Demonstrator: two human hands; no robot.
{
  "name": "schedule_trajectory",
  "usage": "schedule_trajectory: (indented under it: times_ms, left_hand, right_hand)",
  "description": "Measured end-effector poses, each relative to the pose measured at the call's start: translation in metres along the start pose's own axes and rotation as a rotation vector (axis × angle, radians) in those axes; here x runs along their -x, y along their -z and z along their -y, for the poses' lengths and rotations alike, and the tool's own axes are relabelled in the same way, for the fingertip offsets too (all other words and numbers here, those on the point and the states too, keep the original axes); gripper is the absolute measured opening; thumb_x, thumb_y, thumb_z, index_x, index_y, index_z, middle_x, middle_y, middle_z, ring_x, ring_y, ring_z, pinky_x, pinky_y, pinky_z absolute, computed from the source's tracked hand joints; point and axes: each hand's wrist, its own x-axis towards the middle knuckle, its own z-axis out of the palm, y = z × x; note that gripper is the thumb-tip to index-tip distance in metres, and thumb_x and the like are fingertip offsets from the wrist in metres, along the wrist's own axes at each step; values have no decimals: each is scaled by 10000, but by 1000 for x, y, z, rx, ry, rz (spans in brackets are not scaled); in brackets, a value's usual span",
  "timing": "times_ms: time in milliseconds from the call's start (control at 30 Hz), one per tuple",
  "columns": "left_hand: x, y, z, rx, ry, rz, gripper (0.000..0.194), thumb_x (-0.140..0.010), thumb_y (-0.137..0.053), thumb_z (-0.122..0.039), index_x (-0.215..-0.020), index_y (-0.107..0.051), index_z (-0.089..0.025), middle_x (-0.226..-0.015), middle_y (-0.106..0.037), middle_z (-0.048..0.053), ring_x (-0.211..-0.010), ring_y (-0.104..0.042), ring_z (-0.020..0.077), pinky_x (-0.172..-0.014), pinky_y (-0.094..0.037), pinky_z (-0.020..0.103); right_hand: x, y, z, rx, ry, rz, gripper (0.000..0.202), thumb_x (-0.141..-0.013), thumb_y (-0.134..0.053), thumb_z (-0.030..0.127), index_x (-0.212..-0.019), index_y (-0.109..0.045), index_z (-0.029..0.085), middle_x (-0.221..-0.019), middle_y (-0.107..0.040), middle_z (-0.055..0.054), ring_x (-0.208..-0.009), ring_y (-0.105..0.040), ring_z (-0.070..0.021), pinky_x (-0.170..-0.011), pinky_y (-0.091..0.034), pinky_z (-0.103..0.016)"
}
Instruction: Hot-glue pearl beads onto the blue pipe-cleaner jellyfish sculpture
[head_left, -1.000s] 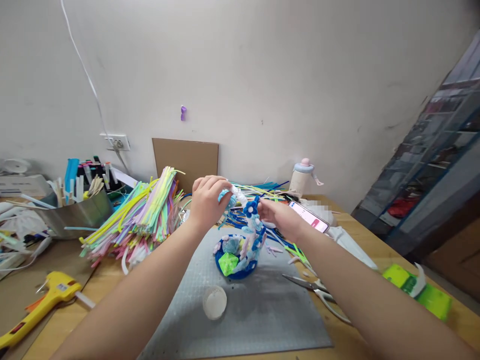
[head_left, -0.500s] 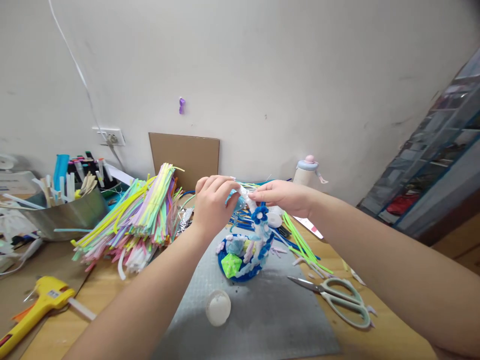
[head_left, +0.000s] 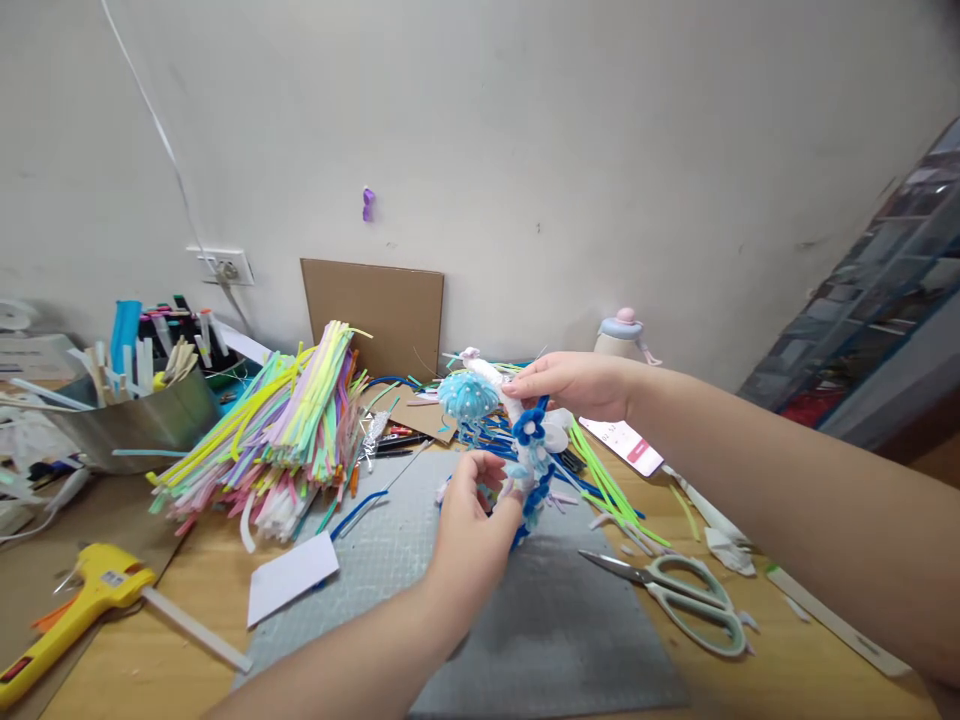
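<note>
Tabletop (head_left: 787, 665): one, wood, its far edge along the wall. Mat (head_left: 592, 645): one, grey, set toward the near edge. Your fuzzy-stem ornament (head_left: 533, 455): one, over the mat's far half, directly ahead of your hands; long axis roughly upright, its top arching over toward the tabletop's left edge. Base mostly hidden by your left hand (head_left: 475, 515), so whether it rests on the mat cannot be told. Left is nearer the lower stem, fingers curled narrow at the pale petals; whether they grip cannot be told. Your right hand (head_left: 581, 385) is nearer the top, fingertips pinched on the white upper length. Remaining counts: glue gun (head_left: 112, 582), one, near-left corner; scissors (head_left: 686, 600), one pair, across the mat's right edge; phone (head_left: 621, 446), one, toward the far right; white card (head_left: 294, 578), one, at the mat's left edge; domed blue piece (head_left: 468, 396), one, below the arch.
</note>
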Motion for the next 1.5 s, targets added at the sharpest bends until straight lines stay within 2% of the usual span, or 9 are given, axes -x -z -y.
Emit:
schedule_trajectory:
  times_ms: [100, 233, 367, 500, 800, 967, 1200, 1500]
  left_hand:
    - [-6, -6, 1, 31, 64, 40, 223, -738, -591, -287, -934, -531, -199, -850, -588, 23, -699, -524, 128, -622, -408, 231]
    - [-14, -11, 2, -5, 49, 107, 187, -734, -602, -310, -883, -573, -201, -788, -599, 2, -645, -511, 120, -599, -395, 230]
    - [-17, -13, 3, -46, -2, 73, 117, -726, -604, -295, -766, -574, -189, -716, -615, -6, -631, -516, 122, -593, -390, 232]
    - [-17, -12, 4, -58, -32, 59, 144, -719, -622, -318, -714, -591, -178, -692, -632, 4, -610, -514, 126, -583, -394, 239]
    - [-15, -11, 5, -40, -38, 72, 133, -716, -614, -299, -711, -601, -166, -707, -649, 24, -655, -552, 143, -611, -410, 243]
    - [-16, -11, 5, -60, -59, 65, 129, -708, -618, -291, -712, -607, -163, -717, -650, 31, -670, -556, 151, -623, -407, 248]
    - [-17, -10, -4, -68, -50, 64, 119, -701, -620, -273, -661, -596, -164, -663, -633, 17, -634, -557, 143, -604, -399, 240]
    - [-18, -13, 1, -58, -41, 60, 118, -719, -614, -276, -716, -619, -159, -713, -649, 36, -673, -562, 160, -633, -409, 260]
  right_hand:
    - [0, 0, 0, 1, 2, 2, 303, -622, -753, 464, -531, -657, 191, -579, -613, -19, -618, -498, -167, -645, -333, -330]
    - [0, -2, 2, -19, -8, -16, 275, -627, -761, 433, -540, -660, 193, -588, -623, -23, -618, -512, -174, -642, -343, -333]
    - [2, -4, 2, -8, 4, -42, 284, -630, -771, 432, -536, -660, 189, -582, -625, -38, -608, -516, -185, -621, -352, -340]
    - [4, -5, 1, -6, 28, -22, 317, -649, -751, 461, -522, -645, 191, -561, -618, -36, -591, -509, -177, -607, -347, -337]
    - [11, -12, 0, -10, 27, -62, 387, -639, -742, 506, -495, -614, 171, -495, -595, -19, -500, -489, -136, -519, -371, -300]
    - [15, -16, 4, -47, -21, -69, 372, -673, -731, 461, -503, -588, 162, -463, -557, 14, -462, -468, -104, -484, -375, -259]
    - [12, -15, 2, 10, -27, -118, 367, -656, -731, 457, -502, -577, 162, -481, -551, 15, -474, -449, -103, -486, -342, -258]
    - [11, -13, 0, -19, -51, -102, 372, -645, -734, 484, -541, -592, 157, -515, -555, 16, -495, -467, -111, -516, -348, -271]
